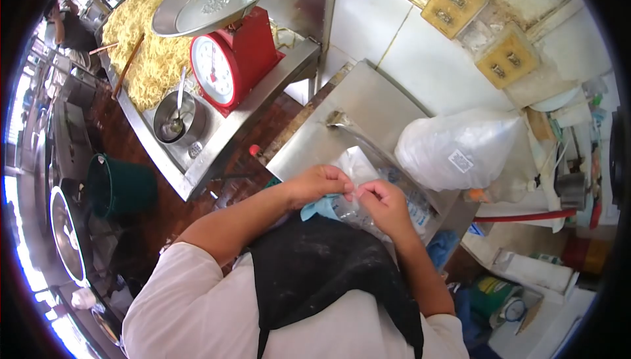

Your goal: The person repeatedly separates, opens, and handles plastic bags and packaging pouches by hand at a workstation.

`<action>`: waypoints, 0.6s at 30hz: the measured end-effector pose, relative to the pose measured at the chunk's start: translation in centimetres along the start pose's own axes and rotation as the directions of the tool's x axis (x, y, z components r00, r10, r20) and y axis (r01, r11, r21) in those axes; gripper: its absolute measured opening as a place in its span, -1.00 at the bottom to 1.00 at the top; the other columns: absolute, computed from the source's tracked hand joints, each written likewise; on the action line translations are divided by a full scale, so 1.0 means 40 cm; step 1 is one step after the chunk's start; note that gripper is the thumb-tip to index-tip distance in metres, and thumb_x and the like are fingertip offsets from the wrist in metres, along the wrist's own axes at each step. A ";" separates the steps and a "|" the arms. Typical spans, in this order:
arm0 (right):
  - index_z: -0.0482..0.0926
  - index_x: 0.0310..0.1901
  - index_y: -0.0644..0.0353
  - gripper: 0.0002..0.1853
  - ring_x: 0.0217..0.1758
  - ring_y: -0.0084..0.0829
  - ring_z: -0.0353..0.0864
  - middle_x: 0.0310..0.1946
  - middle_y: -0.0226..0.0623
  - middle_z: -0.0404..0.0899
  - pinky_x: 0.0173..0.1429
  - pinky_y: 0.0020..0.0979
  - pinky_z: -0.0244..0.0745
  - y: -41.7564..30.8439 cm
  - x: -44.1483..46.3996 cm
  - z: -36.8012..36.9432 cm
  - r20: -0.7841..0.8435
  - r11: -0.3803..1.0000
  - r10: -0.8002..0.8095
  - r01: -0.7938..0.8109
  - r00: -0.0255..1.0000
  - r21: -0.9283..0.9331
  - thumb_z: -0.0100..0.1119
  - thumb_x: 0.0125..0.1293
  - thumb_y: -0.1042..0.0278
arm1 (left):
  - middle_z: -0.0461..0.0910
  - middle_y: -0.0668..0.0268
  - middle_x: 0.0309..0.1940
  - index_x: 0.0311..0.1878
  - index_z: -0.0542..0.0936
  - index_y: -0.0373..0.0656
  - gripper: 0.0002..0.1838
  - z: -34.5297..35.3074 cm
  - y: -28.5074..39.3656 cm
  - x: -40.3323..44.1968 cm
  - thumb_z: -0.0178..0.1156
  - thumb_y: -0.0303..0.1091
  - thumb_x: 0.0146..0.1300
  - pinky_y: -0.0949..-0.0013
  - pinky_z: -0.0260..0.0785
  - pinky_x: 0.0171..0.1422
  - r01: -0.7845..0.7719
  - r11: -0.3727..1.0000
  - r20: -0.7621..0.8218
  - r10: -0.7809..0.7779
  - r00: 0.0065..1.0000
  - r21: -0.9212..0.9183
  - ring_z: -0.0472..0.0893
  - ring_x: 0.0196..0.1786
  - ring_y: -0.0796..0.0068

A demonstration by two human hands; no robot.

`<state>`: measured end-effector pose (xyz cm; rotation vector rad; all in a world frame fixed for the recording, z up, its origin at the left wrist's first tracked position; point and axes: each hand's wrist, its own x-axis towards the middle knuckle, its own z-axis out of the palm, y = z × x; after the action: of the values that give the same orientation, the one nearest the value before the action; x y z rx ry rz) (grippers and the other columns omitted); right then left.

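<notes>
Both my hands meet in front of the black apron, over the edge of a metal counter. My left hand pinches a thin clear plastic bag with its fingertips. Close beside it, my right hand has thumb and forefinger pressed together on the same plastic. Part of the bag stands up behind the fingers, and clear plastic also shows below them. A light blue cloth hangs just under my left hand. The exact spot the fingertips grip is partly hidden.
A large white plastic sack stands on the steel counter. At the upper left are a red scale, noodles and a steel pot with a ladle. A green bin stands left; another person is farther back.
</notes>
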<state>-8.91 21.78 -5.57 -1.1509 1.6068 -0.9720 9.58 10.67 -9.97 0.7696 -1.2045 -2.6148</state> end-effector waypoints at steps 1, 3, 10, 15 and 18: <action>0.68 -0.27 0.27 -0.88 -0.37 -0.58 0.56 -0.40 -0.32 0.64 -0.25 -0.50 0.44 0.001 0.000 0.003 -0.023 1.000 -0.016 0.016 1.000 -0.004 0.29 0.28 0.40 | 0.71 0.29 -0.23 -0.19 0.65 -0.22 -0.83 -0.001 0.000 0.000 0.27 -0.31 0.35 0.47 0.47 0.01 -0.009 1.000 0.016 0.009 1.000 0.008 0.65 -0.14 0.54; 0.68 -0.28 0.27 -0.89 -0.38 -0.61 0.53 -0.40 -0.34 0.64 -0.27 -0.52 0.42 0.002 0.002 0.010 -0.071 0.999 -0.049 0.048 0.996 -0.015 0.26 0.29 0.41 | 0.71 0.32 -0.28 -0.23 0.65 -0.21 -0.85 0.006 0.005 -0.002 0.29 -0.31 0.32 0.45 0.47 -0.04 -0.002 1.000 -0.006 0.002 1.000 -0.012 0.65 -0.19 0.56; 0.59 -0.26 0.28 -0.89 -0.37 -0.68 0.43 -0.43 -0.47 0.55 -0.25 -0.53 0.39 0.030 0.025 -0.003 -0.293 0.990 -0.077 0.107 0.953 0.090 0.20 0.38 0.42 | 0.67 0.28 -0.41 -0.25 0.66 -0.09 -0.80 0.024 0.009 -0.004 0.31 -0.17 0.22 0.19 0.48 -0.19 0.078 0.219 -0.127 0.220 0.967 0.973 0.67 -0.32 0.26; 0.58 -0.23 0.27 -0.87 -0.36 -0.70 0.40 -0.43 -0.49 0.52 -0.24 -0.55 0.38 0.013 0.034 -0.013 -0.290 0.994 -0.070 0.091 0.954 0.062 0.18 0.42 0.39 | 0.65 0.24 -0.40 -0.26 0.66 -0.10 -0.76 0.054 0.034 -0.007 0.28 -0.11 0.23 0.17 0.49 -0.18 0.086 0.309 -0.196 0.345 0.918 0.947 0.66 -0.31 0.18; 0.60 -0.22 0.28 -0.87 -0.37 -0.71 0.41 -0.43 -0.51 0.53 -0.25 -0.56 0.38 0.029 0.035 -0.011 -0.336 0.994 -0.062 0.089 0.940 0.065 0.21 0.41 0.38 | 0.63 0.26 -0.42 -0.21 0.67 -0.12 -0.74 0.032 0.052 -0.032 0.30 -0.12 0.25 0.28 0.47 -0.21 -0.174 0.609 -0.196 0.491 0.849 0.774 0.63 -0.35 0.32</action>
<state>-9.82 20.76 -6.84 -1.0398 1.7797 -1.3256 9.87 10.59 -7.23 0.9840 -2.0375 -1.4913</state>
